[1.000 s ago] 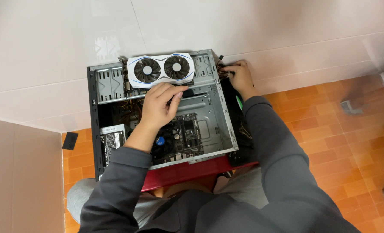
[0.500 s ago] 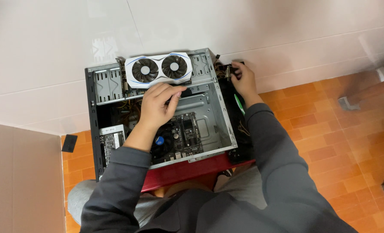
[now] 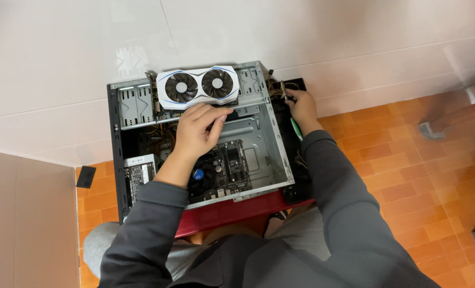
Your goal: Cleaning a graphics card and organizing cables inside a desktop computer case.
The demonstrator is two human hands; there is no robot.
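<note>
Head view: the white twin-fan graphics card (image 3: 199, 86) lies across the far edge of the open computer case (image 3: 272, 154), long axis left to right — just beyond the left hand (image 3: 197, 129), whose curled fingers touch its near edge. The right hand (image 3: 301, 105) pinches the cable bundle (image 3: 278, 89) at the case's right — farther off.

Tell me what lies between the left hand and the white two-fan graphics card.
Nothing visible. The left hand reaches inside the open computer case, fingertips right below the graphics card; actual contact is unclear.
</note>
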